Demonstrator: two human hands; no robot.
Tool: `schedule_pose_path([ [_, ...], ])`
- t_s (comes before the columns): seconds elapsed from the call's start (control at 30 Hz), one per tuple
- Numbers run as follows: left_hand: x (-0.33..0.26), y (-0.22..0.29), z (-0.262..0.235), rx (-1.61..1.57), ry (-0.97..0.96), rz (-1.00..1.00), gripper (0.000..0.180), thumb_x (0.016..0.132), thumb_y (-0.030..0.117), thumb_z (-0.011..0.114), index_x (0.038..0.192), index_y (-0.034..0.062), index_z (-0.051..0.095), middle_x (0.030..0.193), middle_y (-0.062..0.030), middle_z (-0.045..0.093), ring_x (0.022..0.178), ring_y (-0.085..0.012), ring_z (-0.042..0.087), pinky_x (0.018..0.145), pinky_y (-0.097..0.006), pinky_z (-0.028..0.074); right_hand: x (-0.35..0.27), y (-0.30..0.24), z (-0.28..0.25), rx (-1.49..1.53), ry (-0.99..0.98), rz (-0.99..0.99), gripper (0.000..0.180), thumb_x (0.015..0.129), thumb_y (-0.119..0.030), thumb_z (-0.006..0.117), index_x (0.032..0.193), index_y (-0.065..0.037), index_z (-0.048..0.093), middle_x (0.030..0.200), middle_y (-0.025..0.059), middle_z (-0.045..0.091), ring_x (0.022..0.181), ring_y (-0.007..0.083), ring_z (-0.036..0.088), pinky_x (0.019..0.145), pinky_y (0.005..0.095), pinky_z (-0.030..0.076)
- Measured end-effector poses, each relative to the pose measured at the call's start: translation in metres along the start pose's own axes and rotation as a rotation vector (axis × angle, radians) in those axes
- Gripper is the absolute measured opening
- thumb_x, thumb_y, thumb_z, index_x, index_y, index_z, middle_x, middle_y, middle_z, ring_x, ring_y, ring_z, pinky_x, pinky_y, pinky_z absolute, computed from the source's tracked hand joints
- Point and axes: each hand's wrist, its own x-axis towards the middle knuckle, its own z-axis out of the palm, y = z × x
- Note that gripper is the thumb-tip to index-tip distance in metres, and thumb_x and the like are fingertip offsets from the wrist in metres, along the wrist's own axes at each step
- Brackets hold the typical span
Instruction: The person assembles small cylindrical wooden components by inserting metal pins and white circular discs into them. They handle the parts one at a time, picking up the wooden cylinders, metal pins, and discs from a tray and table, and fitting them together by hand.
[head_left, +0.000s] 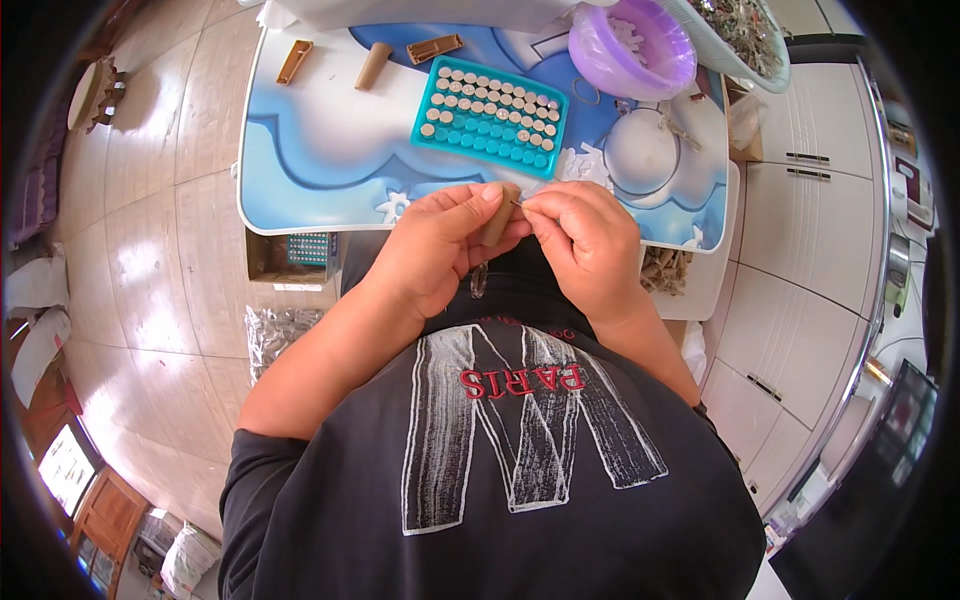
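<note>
My left hand (445, 235) is closed around a short brown cylinder (497, 220), tilted, near the front edge of the table. A pinch of my right hand (588, 235) holds a thin dark pin-like piece (516, 203) against the cylinder's right side. Whether its tip goes into the cylinder, I cannot tell. Just beyond both hands lies a teal tray (470, 155) with rows of round wells. Several pale round pieces (480, 93) fill its far rows, while many nearer wells are bare.
Another brown cylinder (373, 67) and two brown trough-shaped pieces, one left (294, 62) and one right (435, 48), lie at the back. A purple basin (590, 60) lined with plastic stands back right. White scraps (587, 165) lie beside the tray. White cabinets (800, 230) stand at the right.
</note>
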Motion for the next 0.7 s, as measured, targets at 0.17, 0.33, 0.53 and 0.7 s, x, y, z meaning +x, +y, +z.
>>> schedule_pose_path([
  [0.17,-0.0009,0.0005,0.0028,0.035,0.025,-0.016,0.033,0.096,0.024,0.047,0.111,-0.0036,0.057,0.099,-0.0081,0.064,0.091,-0.0135,0.063,0.089,-0.029,0.05,0.001,0.0003,0.0016,-0.016,-0.019,-0.043,0.012,0.07,0.0,0.066,0.082,-0.003,0.062,0.081,0.0088,0.064,0.074,0.0277,0.061,0.065,0.0365,0.048],
  [0.33,-0.0009,0.0016,0.0032,-0.017,0.04,-0.015,0.026,0.095,0.023,0.051,0.099,-0.0016,0.06,0.089,-0.0039,0.061,0.089,-0.0134,0.061,0.09,-0.029,0.049,-0.0002,-0.0011,0.0044,-0.019,0.016,-0.018,0.014,0.071,-0.002,0.068,0.082,-0.004,0.06,0.082,0.009,0.064,0.074,0.0278,0.061,0.065,0.0364,0.048],
  [0.53,-0.0011,0.0033,0.0067,-0.014,0.034,-0.021,0.025,0.095,0.022,0.05,0.097,-0.0013,0.06,0.085,-0.0028,0.059,0.086,-0.0122,0.06,0.089,-0.028,0.049,0.0002,0.0,0.0062,-0.046,0.025,-0.072,0.015,0.071,-0.003,0.068,0.083,-0.003,0.058,0.081,0.0092,0.062,0.073,0.0279,0.06,0.065,0.0371,0.048],
  [0.7,0.0009,0.0022,0.0042,0.02,0.031,-0.016,0.026,0.096,0.023,0.05,0.098,-0.0009,0.061,0.086,-0.0025,0.059,0.083,-0.0113,0.059,0.087,-0.028,0.049,-0.0007,0.0031,0.0094,-0.039,0.004,-0.077,0.015,0.072,-0.003,0.068,0.083,-0.003,0.058,0.08,0.0092,0.062,0.074,0.028,0.06,0.065,0.0368,0.048],
])
